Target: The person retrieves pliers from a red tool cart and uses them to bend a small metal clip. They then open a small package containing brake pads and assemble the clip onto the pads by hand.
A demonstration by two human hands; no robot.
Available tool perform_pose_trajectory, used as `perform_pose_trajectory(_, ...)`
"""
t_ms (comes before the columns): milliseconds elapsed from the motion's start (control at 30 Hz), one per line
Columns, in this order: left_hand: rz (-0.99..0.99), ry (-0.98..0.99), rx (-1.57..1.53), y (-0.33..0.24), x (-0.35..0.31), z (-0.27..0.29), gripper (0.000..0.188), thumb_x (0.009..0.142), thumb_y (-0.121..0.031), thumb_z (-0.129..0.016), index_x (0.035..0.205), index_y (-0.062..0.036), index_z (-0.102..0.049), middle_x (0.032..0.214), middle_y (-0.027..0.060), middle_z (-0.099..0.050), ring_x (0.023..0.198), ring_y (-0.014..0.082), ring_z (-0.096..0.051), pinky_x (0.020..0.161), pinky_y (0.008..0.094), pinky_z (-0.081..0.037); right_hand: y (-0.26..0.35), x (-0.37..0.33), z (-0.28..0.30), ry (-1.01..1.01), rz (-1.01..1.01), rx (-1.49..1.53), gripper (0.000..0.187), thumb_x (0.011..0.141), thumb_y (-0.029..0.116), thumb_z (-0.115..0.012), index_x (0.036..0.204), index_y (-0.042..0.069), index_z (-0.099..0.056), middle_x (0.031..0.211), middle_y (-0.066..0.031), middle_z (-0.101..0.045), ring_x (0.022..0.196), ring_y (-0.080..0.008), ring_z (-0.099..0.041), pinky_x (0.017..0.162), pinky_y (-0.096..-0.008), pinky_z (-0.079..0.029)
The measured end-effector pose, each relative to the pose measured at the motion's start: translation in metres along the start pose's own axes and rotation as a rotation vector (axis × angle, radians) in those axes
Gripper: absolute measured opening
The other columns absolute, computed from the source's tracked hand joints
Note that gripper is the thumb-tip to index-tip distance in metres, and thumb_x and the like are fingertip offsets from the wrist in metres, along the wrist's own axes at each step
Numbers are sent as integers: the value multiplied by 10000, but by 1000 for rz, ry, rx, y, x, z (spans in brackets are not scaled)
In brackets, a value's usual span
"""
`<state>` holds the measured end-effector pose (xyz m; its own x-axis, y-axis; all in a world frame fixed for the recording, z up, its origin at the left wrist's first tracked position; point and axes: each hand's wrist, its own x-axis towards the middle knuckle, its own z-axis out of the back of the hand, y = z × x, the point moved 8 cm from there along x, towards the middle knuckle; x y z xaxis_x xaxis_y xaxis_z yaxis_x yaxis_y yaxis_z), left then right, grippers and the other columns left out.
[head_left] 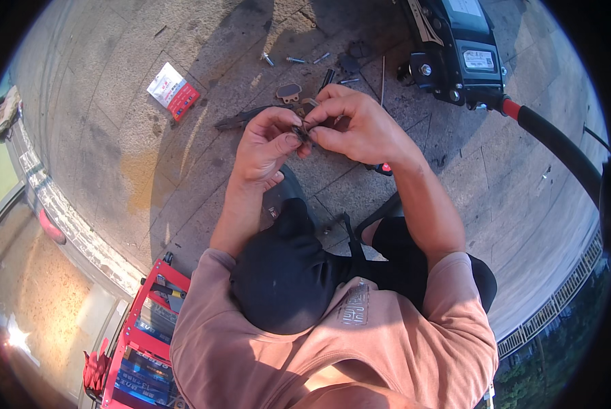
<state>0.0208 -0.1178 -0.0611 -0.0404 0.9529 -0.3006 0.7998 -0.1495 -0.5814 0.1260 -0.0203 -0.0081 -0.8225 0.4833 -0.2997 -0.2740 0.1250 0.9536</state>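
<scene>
My left hand (268, 144) and my right hand (356, 123) meet in front of me above the paving. Between their fingertips they pinch a small dark part (301, 133), too small and too covered to name. Just beyond the fingers, a brake pad (289, 93) lies on the ground, and a second flat, tan-edged piece is partly hidden behind my right hand. A long dark object (236, 120) rests on the paving beside my left hand. Several bolts (295, 60) are scattered farther off, near two dark pieces (350, 64).
A red and white packet (174, 92) lies at the far left. On the far right stands a floor jack (470, 58) with a long black handle (557, 140). A red tool cart (159, 344) is at the lower left. A thin rod (383, 80) lies beyond my right hand.
</scene>
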Motion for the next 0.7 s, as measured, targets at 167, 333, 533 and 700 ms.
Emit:
perform_pose_trajectory(167, -1, 32, 60, -2, 1, -2, 221, 835, 0, -723, 1043, -21, -654, 958, 110, -695, 786, 224, -698, 692, 335, -582, 5, -3, 2, -20, -3, -31, 174, 789, 11, -694, 961, -3, -722, 970, -57, -533, 852, -128, -589, 690, -251, -500)
perform_pose_trajectory(333, -16, 95, 96, -6, -1, -5, 206, 846, 1, -713, 1043, -12, -653, 973, 117, -697, 796, 222, -703, 696, 332, -590, 12, -6, -2, -67, 47, -21, 132, 783, 17, -696, 913, 1, -707, 931, -62, -530, 822, -128, -577, 663, -252, -488)
perform_pose_trajectory(533, -58, 129, 163, -13, -3, -8, 196, 857, -8, -711, 1044, -7, -651, 985, 124, -696, 811, 229, -706, 720, 343, -598, 16, -8, -3, -89, 95, -21, 92, 783, 14, -688, 875, 12, -692, 901, -55, -534, 803, -132, -563, 634, -261, -466)
perform_pose_trajectory(700, -48, 133, 171, -14, -5, -7, 211, 854, -4, -709, 1055, -6, -644, 1005, 126, -688, 842, 229, -701, 720, 346, -602, 15, -6, -4, -81, 132, -46, 117, 780, 30, -689, 896, 19, -700, 903, -65, -558, 796, -154, -589, 645, -272, -491)
